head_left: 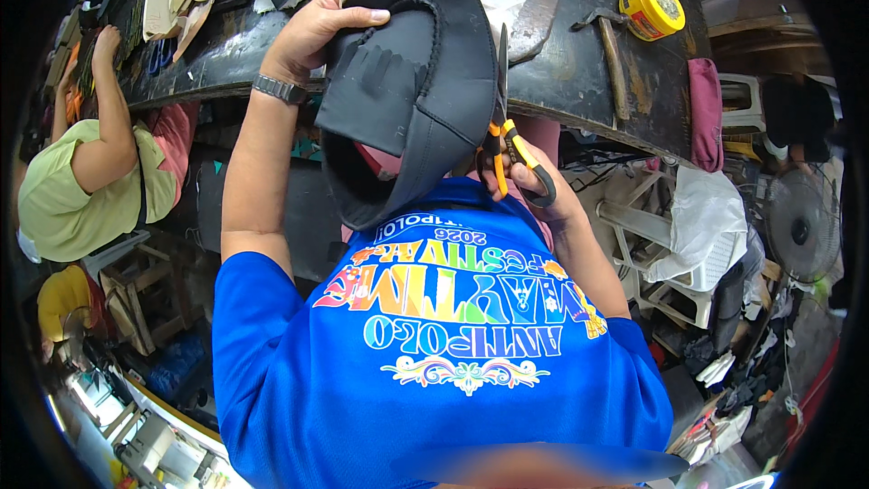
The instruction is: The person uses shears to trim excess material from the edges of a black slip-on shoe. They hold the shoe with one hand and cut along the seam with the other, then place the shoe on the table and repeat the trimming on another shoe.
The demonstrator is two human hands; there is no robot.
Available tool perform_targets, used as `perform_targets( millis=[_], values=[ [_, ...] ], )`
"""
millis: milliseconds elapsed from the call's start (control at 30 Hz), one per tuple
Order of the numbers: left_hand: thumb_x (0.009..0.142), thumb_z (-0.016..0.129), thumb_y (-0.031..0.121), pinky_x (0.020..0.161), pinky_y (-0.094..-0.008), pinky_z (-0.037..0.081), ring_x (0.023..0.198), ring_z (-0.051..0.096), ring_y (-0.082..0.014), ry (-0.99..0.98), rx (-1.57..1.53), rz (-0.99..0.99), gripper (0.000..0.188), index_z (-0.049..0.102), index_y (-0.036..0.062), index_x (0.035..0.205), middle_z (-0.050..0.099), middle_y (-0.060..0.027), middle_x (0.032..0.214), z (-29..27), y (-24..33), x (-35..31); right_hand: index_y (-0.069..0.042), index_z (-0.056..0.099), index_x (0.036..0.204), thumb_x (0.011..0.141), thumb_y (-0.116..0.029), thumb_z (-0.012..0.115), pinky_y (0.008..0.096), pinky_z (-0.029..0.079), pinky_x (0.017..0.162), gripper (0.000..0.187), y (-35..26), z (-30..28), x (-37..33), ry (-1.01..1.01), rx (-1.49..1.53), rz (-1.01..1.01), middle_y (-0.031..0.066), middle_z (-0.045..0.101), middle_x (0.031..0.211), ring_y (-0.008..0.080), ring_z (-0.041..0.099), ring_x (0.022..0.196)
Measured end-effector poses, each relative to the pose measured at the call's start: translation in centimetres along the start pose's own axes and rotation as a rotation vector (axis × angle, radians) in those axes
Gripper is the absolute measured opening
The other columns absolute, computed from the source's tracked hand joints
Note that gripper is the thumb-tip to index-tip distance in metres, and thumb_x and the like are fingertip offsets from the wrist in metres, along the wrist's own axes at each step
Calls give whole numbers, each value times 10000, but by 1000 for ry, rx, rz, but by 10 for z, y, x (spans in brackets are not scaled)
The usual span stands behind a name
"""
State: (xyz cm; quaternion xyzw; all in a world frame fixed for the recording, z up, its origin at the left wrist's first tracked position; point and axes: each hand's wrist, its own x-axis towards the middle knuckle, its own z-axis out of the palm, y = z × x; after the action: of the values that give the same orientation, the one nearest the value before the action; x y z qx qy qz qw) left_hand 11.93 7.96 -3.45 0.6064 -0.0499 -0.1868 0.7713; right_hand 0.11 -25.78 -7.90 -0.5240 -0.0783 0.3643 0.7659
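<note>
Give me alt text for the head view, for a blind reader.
A person's left hand grips a black stitched piece, apparently a shoe upper, while the right hand holds orange-handled scissors beside it. A hammer and a yellow tub are on the workbench.

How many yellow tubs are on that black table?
1. The yellow tub is near the right end of the black table, just right of the hammer. More could be hidden behind the black piece in the left hand.
</note>
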Motion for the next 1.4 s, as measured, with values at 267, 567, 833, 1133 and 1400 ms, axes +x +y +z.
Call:
perform_targets(
  millis=[267, 567, 833, 1133, 1400],
  values=[
    [822, 738, 78, 760, -234, 537, 797, 668, -85, 10, 27, 50, 345, 645, 33, 1151, 706, -30, 960, -4, 5, -4, -21, 477, 1285, 778, -549, 734, 261, 466, 720, 776, 0, -4, -6, -117, -68, 44, 72, 587, 873, 129, 567, 775],
    [803, 746, 65, 802, -234, 525, 837, 649, -81, -80, 80, -110, 447, 609, 30, 1228, 686, -26, 1023, 2, -6, 2, -2, 485, 1220, 781, -644, 660, 282, 489, 767, 798, 3, 4, -1, -130, 19, -75, 88, 576, 931, 150, 576, 830],
    [804, 746, 67, 759, -233, 534, 788, 651, -73, -53, 80, -109, 407, 623, 30, 1190, 692, -25, 971, 11, 0, -4, -16, 463, 1238, 785, -587, 715, 223, 460, 660, 771, 2, 15, -6, 37, -18, -48, 55, 559, 840, 97, 539, 723],
    [804, 754, 85, 735, -222, 536, 759, 658, -74, -43, 78, -62, 303, 668, 27, 1088, 702, -22, 907, 12, 2, -7, -74, 529, 1025, 814, -378, 774, 186, 414, 528, 444, -2, 16, -13, 149, 46, 44, 6, 539, 725, 62, 505, 601],
    [777, 755, 66, 791, -236, 523, 815, 648, -84, -107, 93, -134, 434, 629, 16, 1189, 693, -27, 992, 8, -3, -5, -25, 532, 1122, 756, -646, 687, 229, 471, 651, 737, 0, 0, -7, -52, -12, 41, 62, 585, 806, 111, 563, 686]
  ],
)
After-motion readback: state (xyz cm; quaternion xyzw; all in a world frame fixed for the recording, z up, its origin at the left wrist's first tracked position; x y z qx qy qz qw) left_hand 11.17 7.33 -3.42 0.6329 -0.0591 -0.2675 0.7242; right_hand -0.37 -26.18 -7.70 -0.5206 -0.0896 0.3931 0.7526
